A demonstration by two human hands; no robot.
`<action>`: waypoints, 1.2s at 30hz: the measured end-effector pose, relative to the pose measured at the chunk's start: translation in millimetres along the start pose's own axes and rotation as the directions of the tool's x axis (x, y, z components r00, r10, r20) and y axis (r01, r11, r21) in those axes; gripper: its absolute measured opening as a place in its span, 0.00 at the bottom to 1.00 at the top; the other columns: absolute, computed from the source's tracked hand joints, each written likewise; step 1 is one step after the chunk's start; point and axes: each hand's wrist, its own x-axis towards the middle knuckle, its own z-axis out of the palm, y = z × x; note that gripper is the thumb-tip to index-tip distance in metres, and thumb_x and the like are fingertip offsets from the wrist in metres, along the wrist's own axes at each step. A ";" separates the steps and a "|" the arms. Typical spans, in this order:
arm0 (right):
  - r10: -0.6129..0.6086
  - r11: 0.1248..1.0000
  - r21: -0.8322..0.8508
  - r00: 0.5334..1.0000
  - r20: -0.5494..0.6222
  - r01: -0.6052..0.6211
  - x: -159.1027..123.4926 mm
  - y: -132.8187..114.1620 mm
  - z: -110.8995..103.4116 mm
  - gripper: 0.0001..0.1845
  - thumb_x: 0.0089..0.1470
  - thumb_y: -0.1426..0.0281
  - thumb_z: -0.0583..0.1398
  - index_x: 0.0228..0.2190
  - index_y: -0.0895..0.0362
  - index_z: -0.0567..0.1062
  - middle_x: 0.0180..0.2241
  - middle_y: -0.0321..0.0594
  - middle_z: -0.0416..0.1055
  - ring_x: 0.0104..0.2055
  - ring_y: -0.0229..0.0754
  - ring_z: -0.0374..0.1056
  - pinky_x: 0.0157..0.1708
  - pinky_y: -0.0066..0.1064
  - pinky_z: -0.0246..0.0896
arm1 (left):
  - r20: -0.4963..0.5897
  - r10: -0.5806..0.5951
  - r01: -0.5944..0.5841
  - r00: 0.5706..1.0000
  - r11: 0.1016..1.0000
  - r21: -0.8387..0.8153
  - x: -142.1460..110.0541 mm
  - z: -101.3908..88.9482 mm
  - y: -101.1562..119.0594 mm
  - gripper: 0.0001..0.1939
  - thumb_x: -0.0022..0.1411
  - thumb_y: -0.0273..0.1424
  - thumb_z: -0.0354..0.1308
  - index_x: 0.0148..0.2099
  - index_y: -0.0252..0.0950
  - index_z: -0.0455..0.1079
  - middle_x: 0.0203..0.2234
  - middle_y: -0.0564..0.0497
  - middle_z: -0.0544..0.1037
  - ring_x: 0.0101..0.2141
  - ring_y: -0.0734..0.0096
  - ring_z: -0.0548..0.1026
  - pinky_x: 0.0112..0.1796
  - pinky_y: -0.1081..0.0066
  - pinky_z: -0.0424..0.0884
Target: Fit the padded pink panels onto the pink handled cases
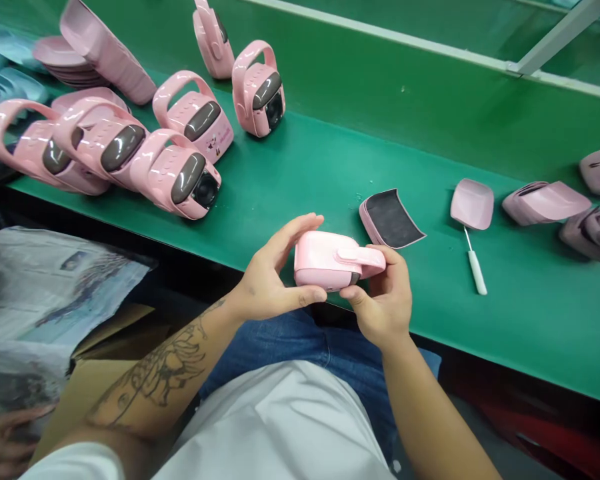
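The left hand (270, 283) is cupping one end of a pink handled casing (325, 257) in a wide grip, fingers on the far side, thumb along the near side. The right hand (390, 300) is closing a narrower grip around the handle end. The casing is lying directly between both grips, touching each, its long axis running from left to right. Just beyond the right grip, a dark-lined pink panel (393, 219) is resting on the green table (305, 180); nothing is standing between the hands. Farther right, a white-handled screwdriver (477, 272) is pointing towards a pink square shell (473, 203). Beyond the left grip, to its left, several handled casings (173, 177) are standing clustered.
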 end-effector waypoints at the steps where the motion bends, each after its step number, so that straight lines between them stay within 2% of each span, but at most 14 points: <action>1: 0.020 0.999 0.025 1.000 -0.006 -0.020 0.8 -0.9 0.4 0.42 0.45 0.43 0.77 0.55 0.49 0.75 0.51 0.44 0.76 0.52 0.53 0.76 0.51 0.45 0.75 | 0.010 -0.034 0.035 0.999 0.999 -0.024 -0.9 0.9 -2.2 0.51 0.54 0.39 0.81 0.76 0.50 0.65 0.72 0.41 0.71 0.70 0.39 0.71 0.68 0.45 0.72; 5: 0.087 0.990 0.115 0.996 -0.013 -0.084 4.5 -2.4 1.6 0.41 0.45 0.43 0.78 0.53 0.49 0.75 0.49 0.44 0.76 0.50 0.52 0.77 0.50 0.44 0.76 | -0.017 -0.131 0.131 0.991 0.991 -0.040 -4.1 6.9 -4.9 0.48 0.59 0.41 0.78 0.77 0.50 0.64 0.70 0.42 0.73 0.69 0.39 0.73 0.68 0.43 0.72; 11: 0.087 0.987 0.134 0.996 -0.017 -0.084 8.7 -2.4 1.9 0.40 0.45 0.43 0.77 0.52 0.49 0.75 0.48 0.44 0.77 0.49 0.51 0.77 0.48 0.43 0.77 | -0.093 -0.182 0.180 0.979 0.983 -0.025 -0.6 13.0 1.6 0.48 0.55 0.39 0.81 0.75 0.50 0.69 0.68 0.44 0.76 0.69 0.36 0.73 0.69 0.40 0.70; 14: 0.094 0.989 0.118 0.995 -0.030 -0.090 9.3 -2.8 2.7 0.40 0.45 0.42 0.77 0.52 0.50 0.75 0.48 0.44 0.77 0.48 0.51 0.77 0.47 0.42 0.77 | -0.110 -0.185 0.184 0.977 0.983 -0.015 1.4 14.3 3.4 0.48 0.54 0.40 0.81 0.74 0.49 0.70 0.67 0.44 0.77 0.68 0.35 0.74 0.69 0.41 0.71; 19: 0.085 0.988 0.133 0.996 -0.038 -0.079 10.6 -4.4 4.5 0.40 0.46 0.43 0.77 0.53 0.50 0.75 0.48 0.45 0.77 0.50 0.52 0.77 0.49 0.43 0.77 | -0.096 -0.161 0.163 0.982 0.986 0.017 1.7 14.9 1.1 0.47 0.59 0.41 0.78 0.76 0.49 0.66 0.69 0.44 0.75 0.67 0.38 0.74 0.69 0.44 0.70; 22: 0.097 0.988 0.127 0.995 -0.034 -0.092 11.4 -5.1 5.4 0.40 0.46 0.42 0.77 0.52 0.50 0.74 0.47 0.44 0.77 0.49 0.51 0.77 0.49 0.42 0.77 | -0.094 -0.159 0.160 0.983 0.987 0.004 2.1 14.3 -2.1 0.48 0.58 0.42 0.79 0.76 0.45 0.66 0.68 0.42 0.76 0.67 0.37 0.74 0.68 0.45 0.71; 26: 0.097 0.985 0.148 0.995 -0.027 -0.092 11.2 -5.1 7.9 0.38 0.49 0.48 0.77 0.54 0.51 0.74 0.52 0.46 0.77 0.53 0.52 0.76 0.54 0.45 0.76 | -0.101 -0.166 0.159 0.981 0.984 -0.077 6.5 15.3 -7.1 0.48 0.60 0.44 0.77 0.77 0.42 0.64 0.69 0.39 0.74 0.68 0.38 0.73 0.67 0.47 0.72; 29: 0.084 0.986 0.145 0.996 0.006 -0.084 10.2 -6.7 10.6 0.41 0.51 0.54 0.77 0.62 0.49 0.72 0.58 0.48 0.75 0.59 0.55 0.75 0.59 0.50 0.74 | -0.145 -0.177 0.150 0.973 0.972 -0.179 12.8 18.7 -10.0 0.43 0.62 0.47 0.75 0.73 0.38 0.68 0.68 0.37 0.76 0.67 0.40 0.75 0.64 0.52 0.75; 31: 0.049 0.988 0.148 0.999 0.020 -0.052 9.5 -9.7 12.0 0.46 0.52 0.58 0.77 0.67 0.46 0.68 0.60 0.48 0.74 0.60 0.56 0.75 0.58 0.51 0.76 | -0.222 -0.222 0.159 0.949 0.949 -0.272 17.4 21.8 -9.9 0.38 0.64 0.48 0.73 0.70 0.39 0.71 0.63 0.39 0.80 0.63 0.44 0.79 0.59 0.56 0.79; 34: -0.038 0.983 0.180 0.999 0.038 0.030 9.8 -17.6 13.4 0.45 0.58 0.60 0.73 0.71 0.41 0.64 0.64 0.47 0.72 0.61 0.56 0.75 0.58 0.52 0.76 | -0.339 -0.369 0.184 0.865 0.863 -0.470 23.6 26.6 -3.3 0.29 0.68 0.48 0.70 0.65 0.43 0.75 0.58 0.45 0.84 0.58 0.50 0.82 0.55 0.58 0.81; 36: -0.071 0.976 0.208 0.996 0.047 0.060 10.8 -24.0 14.8 0.41 0.63 0.60 0.69 0.72 0.41 0.63 0.69 0.47 0.69 0.67 0.59 0.71 0.64 0.56 0.72 | -0.309 -0.469 0.209 0.828 0.768 -0.605 26.8 29.6 5.9 0.25 0.72 0.49 0.65 0.63 0.42 0.76 0.57 0.46 0.84 0.58 0.50 0.82 0.56 0.57 0.81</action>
